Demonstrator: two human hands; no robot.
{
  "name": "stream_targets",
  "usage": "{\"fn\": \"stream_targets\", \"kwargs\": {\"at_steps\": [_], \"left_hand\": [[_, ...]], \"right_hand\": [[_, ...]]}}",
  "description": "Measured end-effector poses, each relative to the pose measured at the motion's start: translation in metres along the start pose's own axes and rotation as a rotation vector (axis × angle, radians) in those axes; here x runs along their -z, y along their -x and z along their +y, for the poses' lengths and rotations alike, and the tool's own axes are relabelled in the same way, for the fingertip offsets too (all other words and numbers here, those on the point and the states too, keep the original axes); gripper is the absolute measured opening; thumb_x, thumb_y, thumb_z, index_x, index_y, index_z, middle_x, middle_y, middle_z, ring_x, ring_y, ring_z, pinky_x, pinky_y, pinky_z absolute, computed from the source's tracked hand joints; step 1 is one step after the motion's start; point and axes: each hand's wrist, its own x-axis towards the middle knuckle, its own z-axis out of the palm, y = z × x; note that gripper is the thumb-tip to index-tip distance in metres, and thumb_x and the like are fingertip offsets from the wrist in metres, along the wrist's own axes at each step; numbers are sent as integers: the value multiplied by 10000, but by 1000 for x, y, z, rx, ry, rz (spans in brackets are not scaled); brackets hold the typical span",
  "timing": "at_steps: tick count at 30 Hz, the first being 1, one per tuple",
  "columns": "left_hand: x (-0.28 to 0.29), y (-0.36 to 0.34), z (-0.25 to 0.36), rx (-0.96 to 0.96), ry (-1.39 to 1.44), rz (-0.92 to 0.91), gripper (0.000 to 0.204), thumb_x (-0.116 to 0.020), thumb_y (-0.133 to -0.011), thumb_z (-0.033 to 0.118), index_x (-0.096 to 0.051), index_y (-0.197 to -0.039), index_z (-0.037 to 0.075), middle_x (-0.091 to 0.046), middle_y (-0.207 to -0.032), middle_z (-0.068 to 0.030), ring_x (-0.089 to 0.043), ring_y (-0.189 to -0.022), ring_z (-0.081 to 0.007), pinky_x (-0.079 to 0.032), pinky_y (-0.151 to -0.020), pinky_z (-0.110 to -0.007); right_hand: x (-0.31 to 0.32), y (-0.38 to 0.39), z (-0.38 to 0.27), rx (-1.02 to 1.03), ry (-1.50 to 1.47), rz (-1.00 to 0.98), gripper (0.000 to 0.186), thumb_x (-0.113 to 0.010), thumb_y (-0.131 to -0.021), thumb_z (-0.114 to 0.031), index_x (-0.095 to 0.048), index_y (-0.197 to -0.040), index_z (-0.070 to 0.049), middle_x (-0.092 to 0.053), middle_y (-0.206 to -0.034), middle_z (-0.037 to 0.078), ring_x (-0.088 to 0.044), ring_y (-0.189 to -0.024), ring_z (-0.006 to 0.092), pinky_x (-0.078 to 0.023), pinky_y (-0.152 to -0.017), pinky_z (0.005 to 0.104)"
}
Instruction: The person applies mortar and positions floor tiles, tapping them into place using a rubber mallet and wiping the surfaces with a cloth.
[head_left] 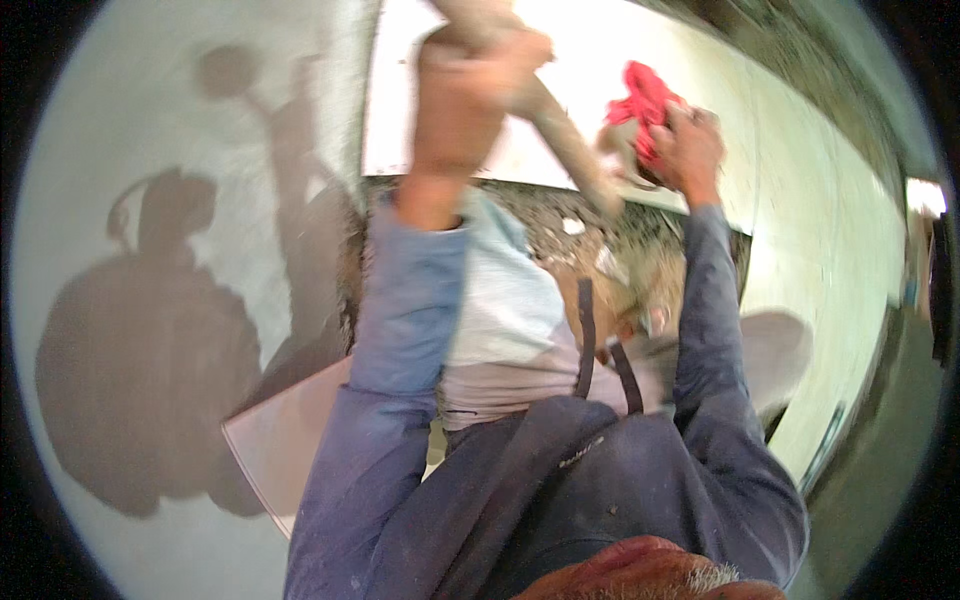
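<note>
My left hand (465, 95) is raised over the pale slabs, smeared by motion. It is closed round a wooden handle (570, 145) that slants down to the right. The upper end of the handle runs past the frame's top edge, so its head cannot be made out. My right hand (692, 145) rests on a bunched red cloth (645, 100), fingers curled over it. Something brownish shows beside and under the cloth, too blurred to name. Both lie at the edge of a large white slab (560, 45).
Past the slab edge lies a strip of rough soil and rubble (610, 260), with white chips in it. Pale slabs (825, 220) continue along the right. A grey wall (110, 140) on the left carries my shadow. A loose pale tile (290, 430) leans at lower left.
</note>
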Motion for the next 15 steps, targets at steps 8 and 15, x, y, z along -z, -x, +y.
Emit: {"fn": "stream_targets", "kwargs": {"at_steps": [8,15], "left_hand": [[-61,12,20,134,-102,-282,268,-708,-791,292,-692,-830,28,-643,-719,-170,-633,-660,-273,-530,-670,-373],[-68,11,9,-55,-477,52,473,-712,-849,475,-693,-792,6,-612,-765,-278,-668,-705,-373,-538,-663,-440]], "right_hand": [[28,14,-40,58,-933,-181,480,-516,-1065,-363,-556,-1360,14,-635,-1230,138,-610,-1116,189,-498,-936,361],[111,71,-120,-316,-1863,-128,475,-445,-1093,-414,-447,-1345,-11,-622,-851,49,-590,-646,134,-506,-571,270]]}}
